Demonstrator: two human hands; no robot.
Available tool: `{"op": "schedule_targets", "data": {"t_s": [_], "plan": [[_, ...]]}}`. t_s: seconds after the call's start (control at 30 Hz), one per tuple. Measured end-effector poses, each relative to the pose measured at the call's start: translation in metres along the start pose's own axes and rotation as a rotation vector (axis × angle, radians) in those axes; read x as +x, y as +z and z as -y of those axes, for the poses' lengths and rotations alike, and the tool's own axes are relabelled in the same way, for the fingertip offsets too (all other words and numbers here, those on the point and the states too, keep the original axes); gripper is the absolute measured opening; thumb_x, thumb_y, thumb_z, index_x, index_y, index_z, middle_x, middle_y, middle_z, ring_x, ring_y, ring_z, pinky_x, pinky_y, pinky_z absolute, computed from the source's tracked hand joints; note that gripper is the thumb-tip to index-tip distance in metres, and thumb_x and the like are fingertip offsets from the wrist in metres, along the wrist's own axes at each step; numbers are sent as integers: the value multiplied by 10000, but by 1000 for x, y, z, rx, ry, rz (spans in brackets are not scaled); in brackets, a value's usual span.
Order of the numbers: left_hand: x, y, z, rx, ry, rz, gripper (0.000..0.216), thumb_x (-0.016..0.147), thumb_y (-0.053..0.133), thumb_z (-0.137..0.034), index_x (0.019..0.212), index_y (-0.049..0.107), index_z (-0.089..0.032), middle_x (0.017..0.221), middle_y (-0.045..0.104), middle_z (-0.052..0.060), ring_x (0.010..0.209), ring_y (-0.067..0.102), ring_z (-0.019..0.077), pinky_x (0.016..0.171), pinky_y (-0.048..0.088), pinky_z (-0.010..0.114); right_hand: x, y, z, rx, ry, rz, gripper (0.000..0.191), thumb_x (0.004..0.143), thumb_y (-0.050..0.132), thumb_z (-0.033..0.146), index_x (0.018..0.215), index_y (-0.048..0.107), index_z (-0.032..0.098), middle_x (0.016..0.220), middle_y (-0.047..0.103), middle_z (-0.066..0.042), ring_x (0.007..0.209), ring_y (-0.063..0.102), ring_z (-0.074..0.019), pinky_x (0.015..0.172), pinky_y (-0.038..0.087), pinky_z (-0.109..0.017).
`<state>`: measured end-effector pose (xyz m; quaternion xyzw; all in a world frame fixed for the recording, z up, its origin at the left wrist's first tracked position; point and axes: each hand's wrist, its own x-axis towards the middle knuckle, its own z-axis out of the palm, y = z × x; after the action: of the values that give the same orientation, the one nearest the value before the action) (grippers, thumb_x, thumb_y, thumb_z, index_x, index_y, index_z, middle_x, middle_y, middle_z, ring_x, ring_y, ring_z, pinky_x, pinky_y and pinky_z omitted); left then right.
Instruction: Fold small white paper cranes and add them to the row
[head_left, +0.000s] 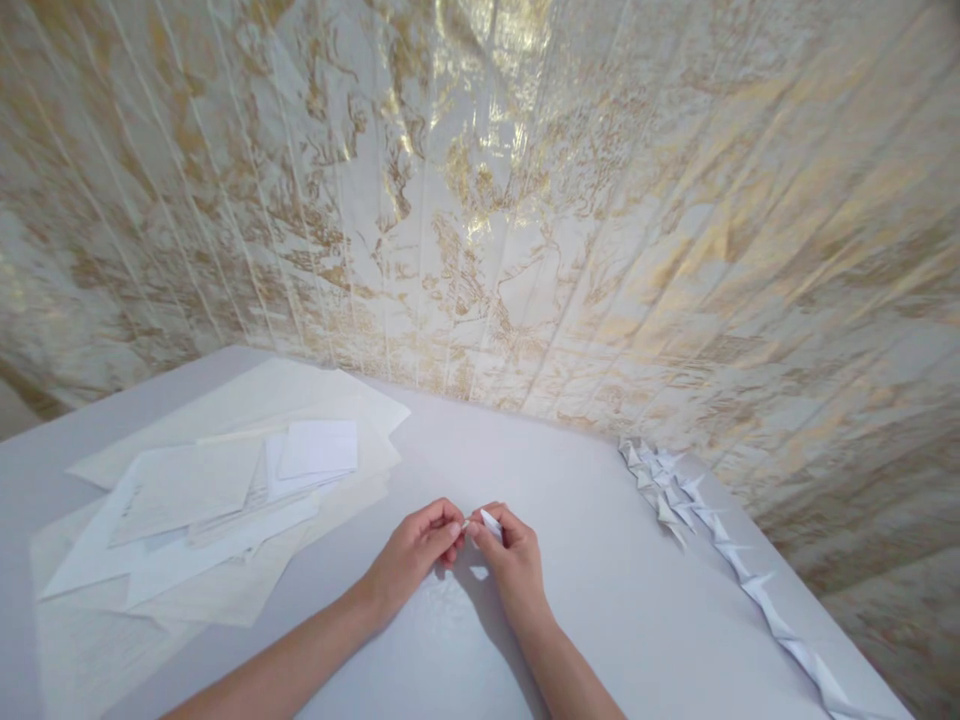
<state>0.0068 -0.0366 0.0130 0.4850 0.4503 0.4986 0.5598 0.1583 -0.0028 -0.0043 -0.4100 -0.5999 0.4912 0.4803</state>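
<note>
A small folded white paper piece [491, 523] is held between my two hands above the table. With thumb and fingers pinched, my left hand [424, 540] grips its left tip. My right hand [512, 560] closes around the other end, and a pointed white part sticks up between its thumb and forefinger. Most of the piece is hidden by the fingers, so its full shape does not show. Shadows of both hands fall on the white table [570, 500] beneath.
On the left lie overlapping paper sheets [225, 600], topped by a small stack of white paper squares [319, 447]. Several folded paper figures [761, 598] line the table's right edge, with more clustered at the back right. A gold-patterned curtain [465, 220] hangs behind the table.
</note>
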Motion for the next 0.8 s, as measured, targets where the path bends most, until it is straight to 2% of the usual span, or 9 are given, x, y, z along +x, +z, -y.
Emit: {"op": "schedule_targets", "data": {"t_s": [0.13, 0.23, 0.47, 0.67, 0.8], "plan": [[-4, 0, 1, 105, 54, -34, 257, 839, 638, -443, 828, 607, -188, 721, 535, -30, 638, 487, 132, 586, 397, 224, 0, 0, -1, 24, 14, -13, 270, 766, 721, 432, 690, 687, 176, 644, 541, 9, 609, 451, -145, 595, 350, -287], [-4, 0, 1, 166, 73, -53, 249, 857, 607, -429, 792, 602, -189, 694, 532, -32, 610, 477, 134, 569, 386, 225, 0, 1, -1, 50, 34, -7, 296, 747, 736, 450, 674, 683, 168, 638, 532, 3, 604, 436, -144, 585, 341, -287], [-5, 4, -4, 267, 130, -121, 195, 854, 594, -361, 738, 596, -204, 688, 578, -21, 665, 528, 164, 637, 404, 238, -2, 5, 5, 107, 81, 12, 342, 733, 737, 493, 656, 638, 176, 591, 489, 24, 572, 400, -132, 569, 310, -278], [-8, 5, -5, 351, 174, -152, 168, 851, 566, -308, 712, 573, -214, 668, 559, -32, 679, 538, 167, 679, 410, 245, -3, 5, 2, 48, 37, 37, 276, 793, 686, 442, 693, 652, 187, 648, 516, 10, 621, 447, -152, 609, 352, -300], [-8, 2, -5, 434, 190, -184, 151, 826, 570, -270, 683, 576, -220, 627, 537, -42, 626, 508, 158, 633, 382, 243, -4, 4, 1, -7, 2, 26, 216, 783, 694, 412, 725, 689, 204, 717, 580, -17, 729, 515, -199, 690, 399, -342]]}}
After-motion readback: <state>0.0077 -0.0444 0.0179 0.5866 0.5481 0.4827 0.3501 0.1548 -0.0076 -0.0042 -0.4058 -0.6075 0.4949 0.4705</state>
